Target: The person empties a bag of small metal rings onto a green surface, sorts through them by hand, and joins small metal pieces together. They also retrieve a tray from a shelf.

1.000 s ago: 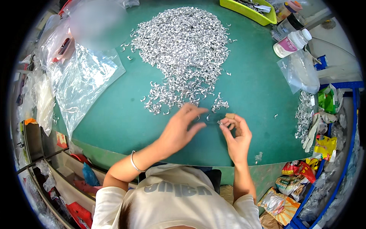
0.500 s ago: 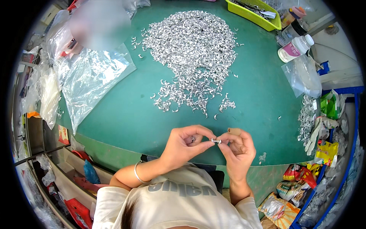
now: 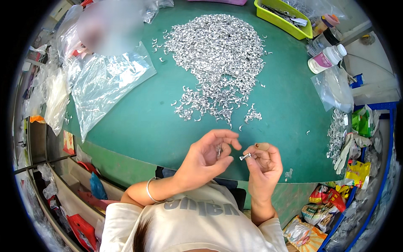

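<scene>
A small shiny metal part (image 3: 245,156) is pinched between the thumb and forefinger of my right hand (image 3: 265,166), just over the table's near edge. A tan covering wraps one of that hand's fingertips. My left hand (image 3: 205,157) is beside it, thumb and forefinger apart. Its other fingers curl around small silver metal pieces (image 3: 218,150), mostly hidden in the palm. Farther out, a large heap of small curved silver metal pieces (image 3: 218,50) lies on the green table (image 3: 134,117), narrowing toward my hands. A little cluster (image 3: 252,114) sits at its near right.
A clear plastic bag (image 3: 111,80) lies at the left, near a blurred patch. Far right are a yellow-green basket (image 3: 285,26) and a white bottle (image 3: 327,59). More metal pieces (image 3: 336,136) line the right edge by a glove (image 3: 345,153). Open drawers (image 3: 67,180) stand lower left.
My hands have parted; the left thumb and forefinger have opened and come off the metal part. It stays in my right hand, now tilted. The view has shifted slightly.
</scene>
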Action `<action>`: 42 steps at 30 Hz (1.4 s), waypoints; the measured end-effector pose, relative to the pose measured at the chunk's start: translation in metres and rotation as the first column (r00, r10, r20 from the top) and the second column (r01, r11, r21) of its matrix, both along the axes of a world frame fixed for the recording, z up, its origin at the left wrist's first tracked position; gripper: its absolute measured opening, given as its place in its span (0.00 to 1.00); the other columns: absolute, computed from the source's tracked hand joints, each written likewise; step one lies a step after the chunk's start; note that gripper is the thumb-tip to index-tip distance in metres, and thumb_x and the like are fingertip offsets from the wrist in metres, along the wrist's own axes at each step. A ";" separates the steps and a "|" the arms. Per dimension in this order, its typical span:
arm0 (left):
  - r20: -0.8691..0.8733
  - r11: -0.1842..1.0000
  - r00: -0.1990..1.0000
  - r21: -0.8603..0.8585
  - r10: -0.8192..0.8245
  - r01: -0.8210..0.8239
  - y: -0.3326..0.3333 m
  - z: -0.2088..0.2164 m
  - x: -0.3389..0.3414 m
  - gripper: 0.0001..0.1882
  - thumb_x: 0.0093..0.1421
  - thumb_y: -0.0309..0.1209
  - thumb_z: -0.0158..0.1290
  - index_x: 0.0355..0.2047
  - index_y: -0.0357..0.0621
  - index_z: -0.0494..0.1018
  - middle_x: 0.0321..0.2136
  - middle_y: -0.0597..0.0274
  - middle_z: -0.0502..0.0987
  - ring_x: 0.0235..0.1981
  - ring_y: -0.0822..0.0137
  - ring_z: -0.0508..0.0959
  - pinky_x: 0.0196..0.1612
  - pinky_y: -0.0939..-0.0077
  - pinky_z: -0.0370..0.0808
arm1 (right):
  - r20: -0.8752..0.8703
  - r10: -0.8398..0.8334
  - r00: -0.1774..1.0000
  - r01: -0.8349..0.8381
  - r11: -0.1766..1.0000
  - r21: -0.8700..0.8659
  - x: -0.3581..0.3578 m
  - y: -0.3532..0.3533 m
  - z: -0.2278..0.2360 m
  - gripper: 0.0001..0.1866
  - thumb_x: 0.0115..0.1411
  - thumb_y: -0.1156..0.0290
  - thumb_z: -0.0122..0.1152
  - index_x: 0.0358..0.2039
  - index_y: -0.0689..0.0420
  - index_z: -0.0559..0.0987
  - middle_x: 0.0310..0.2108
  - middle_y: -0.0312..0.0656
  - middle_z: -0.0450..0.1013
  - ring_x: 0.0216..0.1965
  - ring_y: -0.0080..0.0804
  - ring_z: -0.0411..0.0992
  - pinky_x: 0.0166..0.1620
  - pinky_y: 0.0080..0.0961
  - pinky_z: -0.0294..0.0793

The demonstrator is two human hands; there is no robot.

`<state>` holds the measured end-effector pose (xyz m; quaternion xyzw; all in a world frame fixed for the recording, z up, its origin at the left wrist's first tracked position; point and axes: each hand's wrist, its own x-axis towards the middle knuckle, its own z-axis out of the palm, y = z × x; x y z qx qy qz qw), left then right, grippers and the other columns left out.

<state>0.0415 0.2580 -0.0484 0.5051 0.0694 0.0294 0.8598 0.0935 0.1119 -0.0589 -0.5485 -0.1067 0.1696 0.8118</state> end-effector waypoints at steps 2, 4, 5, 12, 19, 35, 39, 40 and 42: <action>0.035 0.999 0.999 -0.038 -0.023 0.024 0.004 0.001 -0.001 0.24 0.53 0.14 0.43 0.52 0.38 0.56 0.46 0.50 0.65 0.32 0.73 0.64 0.37 0.80 0.64 | -0.060 0.009 0.998 -0.008 1.000 0.030 0.000 -0.001 0.000 0.17 0.49 0.91 0.49 0.41 0.66 0.66 0.35 0.47 0.71 0.36 0.27 0.69 0.39 0.21 0.67; 0.048 0.991 0.996 -0.110 -0.072 0.077 0.009 0.006 -0.002 0.25 0.54 0.15 0.40 0.53 0.39 0.53 0.51 0.46 0.61 0.39 0.68 0.67 0.44 0.74 0.66 | -0.096 0.006 0.995 0.000 0.998 0.059 0.001 -0.004 -0.002 0.17 0.49 0.91 0.49 0.41 0.66 0.66 0.34 0.47 0.70 0.36 0.28 0.68 0.38 0.21 0.67; 0.056 0.990 0.997 -0.123 -0.060 0.066 0.008 0.007 -0.003 0.25 0.55 0.15 0.40 0.54 0.40 0.52 0.52 0.44 0.60 0.43 0.65 0.67 0.48 0.71 0.64 | -0.116 0.008 0.993 0.001 0.997 0.072 0.001 -0.003 -0.002 0.17 0.49 0.91 0.49 0.41 0.66 0.66 0.34 0.46 0.70 0.36 0.28 0.68 0.38 0.21 0.67; 0.123 0.925 0.986 -0.348 -0.117 0.153 0.005 0.015 -0.005 0.23 0.57 0.17 0.38 0.54 0.39 0.50 0.55 0.38 0.54 0.58 0.48 0.56 0.59 0.57 0.54 | -0.019 0.015 1.000 -0.012 0.991 0.132 -0.003 -0.004 -0.001 0.18 0.47 0.90 0.50 0.41 0.66 0.65 0.36 0.44 0.68 0.36 0.30 0.68 0.39 0.24 0.67; 0.121 0.915 0.986 -0.372 -0.117 0.154 0.004 0.021 -0.006 0.23 0.58 0.17 0.38 0.55 0.37 0.50 0.55 0.37 0.54 0.57 0.47 0.57 0.59 0.58 0.55 | 0.040 0.014 0.999 -0.017 0.998 0.061 -0.007 -0.005 0.005 0.21 0.44 0.93 0.50 0.41 0.67 0.64 0.37 0.45 0.67 0.36 0.30 0.68 0.40 0.24 0.65; -0.031 0.975 0.982 -0.128 -0.184 0.179 0.001 0.029 -0.014 0.22 0.59 0.17 0.40 0.54 0.30 0.54 0.50 0.42 0.64 0.52 0.62 0.66 0.53 0.71 0.66 | 0.526 -0.021 0.850 0.140 0.972 -0.187 -0.011 -0.001 0.012 0.22 0.41 0.89 0.55 0.39 0.63 0.66 0.30 0.44 0.72 0.32 0.35 0.64 0.38 0.30 0.65; -0.085 0.981 0.983 -0.124 -0.161 0.150 0.002 0.038 -0.016 0.21 0.58 0.17 0.41 0.53 0.30 0.56 0.46 0.43 0.68 0.47 0.65 0.70 0.49 0.74 0.70 | 0.580 0.067 0.812 0.124 0.951 -0.284 -0.008 -0.002 0.019 0.16 0.41 0.88 0.55 0.34 0.63 0.70 0.29 0.44 0.72 0.32 0.34 0.63 0.36 0.28 0.64; -0.098 0.983 0.984 -0.125 -0.149 0.136 0.001 0.039 -0.016 0.20 0.58 0.17 0.42 0.52 0.31 0.56 0.45 0.43 0.69 0.45 0.66 0.71 0.48 0.75 0.71 | 0.578 0.054 0.814 0.134 0.951 -0.278 -0.009 -0.001 0.020 0.15 0.41 0.88 0.55 0.33 0.63 0.70 0.29 0.44 0.72 0.32 0.34 0.63 0.36 0.27 0.64; -0.115 0.993 0.986 -0.035 -0.118 0.114 0.000 0.039 -0.017 0.19 0.57 0.17 0.44 0.50 0.31 0.58 0.41 0.45 0.72 0.42 0.66 0.73 0.45 0.76 0.73 | 0.572 0.022 0.820 0.153 0.955 -0.256 -0.010 -0.001 0.020 0.15 0.41 0.88 0.55 0.32 0.63 0.70 0.29 0.45 0.72 0.31 0.34 0.63 0.36 0.27 0.63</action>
